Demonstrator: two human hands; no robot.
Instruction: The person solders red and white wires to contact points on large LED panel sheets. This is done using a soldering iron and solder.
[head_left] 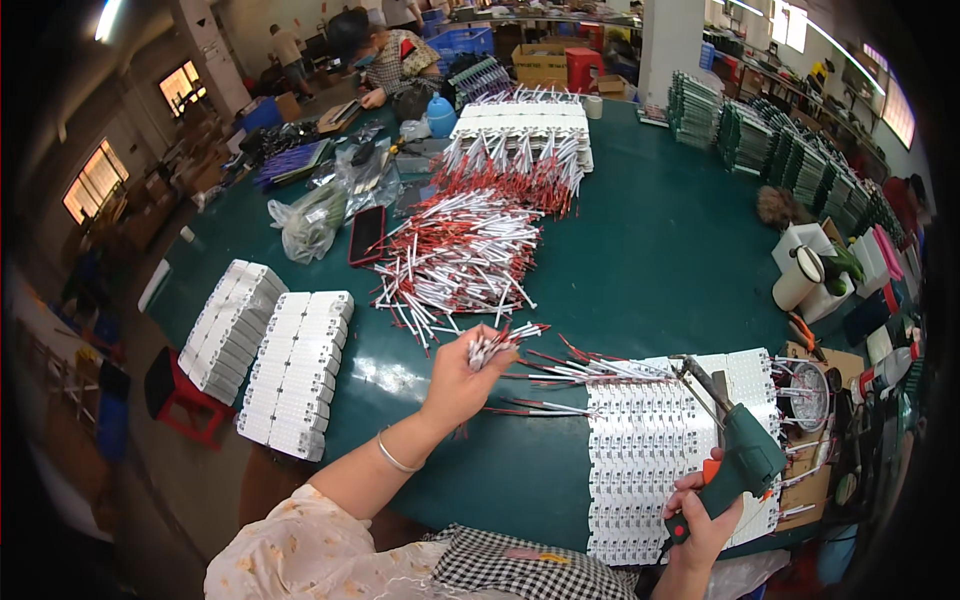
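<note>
My left hand [463, 377] is closed around a bunch of short white and red wires [492, 347], held above the green table. Behind it lies a large heap of the same wires [460, 250]. My right hand [703, 520] grips a green soldering gun [743, 462] by its handle, near an orange trigger. Its metal tip points away from me over a panel of white circuit boards [640, 470]. Several wires [600, 370] stick out leftward from the panel's far left part. Whether the tip touches a board I cannot tell.
Two stacks of white boards [297, 370] stand at the table's left edge. More wired boards [520, 125] lie at the back. A phone [368, 235] and plastic bags [312, 220] are beyond the stacks. At right are cups [800, 278] and green racks [745, 135]. A person [395, 60] works across the table.
</note>
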